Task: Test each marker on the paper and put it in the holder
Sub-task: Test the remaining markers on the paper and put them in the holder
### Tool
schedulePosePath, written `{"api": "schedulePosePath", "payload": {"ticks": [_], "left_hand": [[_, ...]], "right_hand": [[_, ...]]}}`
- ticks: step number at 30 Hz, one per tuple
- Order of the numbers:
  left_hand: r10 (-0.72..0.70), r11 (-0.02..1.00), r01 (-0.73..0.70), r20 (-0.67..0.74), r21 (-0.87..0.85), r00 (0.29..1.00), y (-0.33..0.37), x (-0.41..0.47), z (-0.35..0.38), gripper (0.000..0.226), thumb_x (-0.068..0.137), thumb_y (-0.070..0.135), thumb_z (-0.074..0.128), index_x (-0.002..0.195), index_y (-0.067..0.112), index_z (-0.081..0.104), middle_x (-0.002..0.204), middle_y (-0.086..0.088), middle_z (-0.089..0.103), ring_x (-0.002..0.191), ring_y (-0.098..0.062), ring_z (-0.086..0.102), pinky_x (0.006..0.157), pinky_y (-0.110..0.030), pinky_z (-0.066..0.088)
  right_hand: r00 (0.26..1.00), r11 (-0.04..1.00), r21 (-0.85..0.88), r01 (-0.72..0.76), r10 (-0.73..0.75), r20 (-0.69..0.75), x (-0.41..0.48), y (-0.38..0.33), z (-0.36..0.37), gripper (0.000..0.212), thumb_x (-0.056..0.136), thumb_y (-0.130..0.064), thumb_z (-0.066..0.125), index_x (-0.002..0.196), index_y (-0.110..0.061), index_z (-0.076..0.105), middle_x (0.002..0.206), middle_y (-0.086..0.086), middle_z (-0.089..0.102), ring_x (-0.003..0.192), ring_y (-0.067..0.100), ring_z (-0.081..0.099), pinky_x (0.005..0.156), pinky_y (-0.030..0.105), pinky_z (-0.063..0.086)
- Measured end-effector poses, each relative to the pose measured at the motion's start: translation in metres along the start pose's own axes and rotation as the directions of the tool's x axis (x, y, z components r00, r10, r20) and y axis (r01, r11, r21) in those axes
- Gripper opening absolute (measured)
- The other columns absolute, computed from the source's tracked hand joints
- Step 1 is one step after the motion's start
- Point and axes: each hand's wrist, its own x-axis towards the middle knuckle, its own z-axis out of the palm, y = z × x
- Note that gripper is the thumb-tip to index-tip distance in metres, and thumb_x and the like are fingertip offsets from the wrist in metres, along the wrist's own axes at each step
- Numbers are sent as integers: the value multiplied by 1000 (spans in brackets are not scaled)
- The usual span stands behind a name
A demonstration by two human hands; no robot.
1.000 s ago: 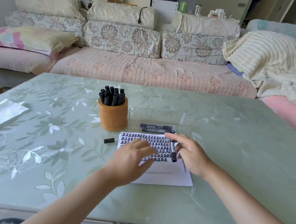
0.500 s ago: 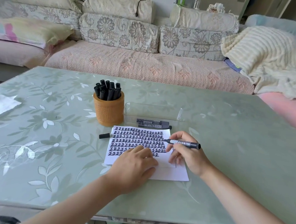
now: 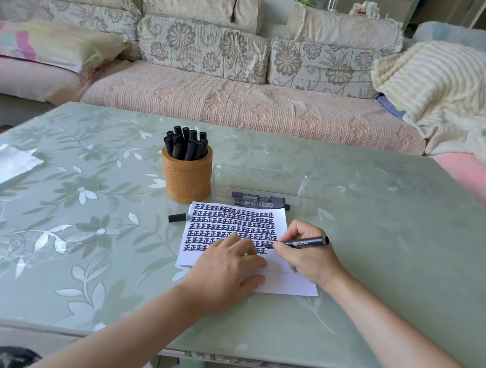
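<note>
Two hands are at work over the paper, which lies flat on the surface just in front of the holder. We find the right hand with its grip pinching an uncapped marker between thumb and fingers. The tip is down at the end of the lowest row of written characters, and the barrel slants away to the right, as for writing. We judge the test stroke to be in hand.

The left hand lies flat, its grip spread and its fingers pressing the sheet, evidently to stop it sliding under the tip. A loose cap rests on the surface just left of the paper, near enough to be recovered once the test is done.

The holder stands upright and carries a cluster of capped markers, which we take to be those already passed. Behind the paper a clear tray holds a few labelled markers lying flat, presumably awaiting test. The sheet is mostly filled; blank space shows only along its near edge.
</note>
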Motion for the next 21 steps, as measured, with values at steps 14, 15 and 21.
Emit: {"api": "schedulePosePath", "payload": {"ticks": [14, 15, 21], "left_hand": [[-14, 1000, 14, 6, -6, 1000, 0, 0, 1, 24, 87, 48, 53, 103, 35, 66, 97, 12, 53, 86, -15, 49, 69, -34, 49], [-16, 1000, 16, 7, -5, 1000, 0, 0, 1, 25, 87, 48, 52, 104, 35, 66, 97, 12, 53, 86, -15, 49, 69, -34, 49], [-21, 1000, 21, 13, -2, 1000, 0, 0, 1, 24, 88, 48, 53, 105, 35, 65, 97, 13, 53, 87, -15, 48, 70, -34, 48]], "right_hand": [[999, 995, -89, 52, -51, 13, 0, 7, 1, 29, 79, -7, 71, 65, -14, 46, 57, -4, 50, 55, 13, 39, 54, 27, 32], [998, 993, -102, 56, -55, 18, 0, 7, 1, 28, 77, -8, 70, 65, -14, 46, 57, -5, 50, 56, 13, 40, 55, 28, 32], [998, 988, -142, 64, -61, 23, 0, 7, 2, 24, 74, -9, 65, 65, -16, 44, 56, -9, 46, 56, 12, 38, 55, 29, 32]]}}
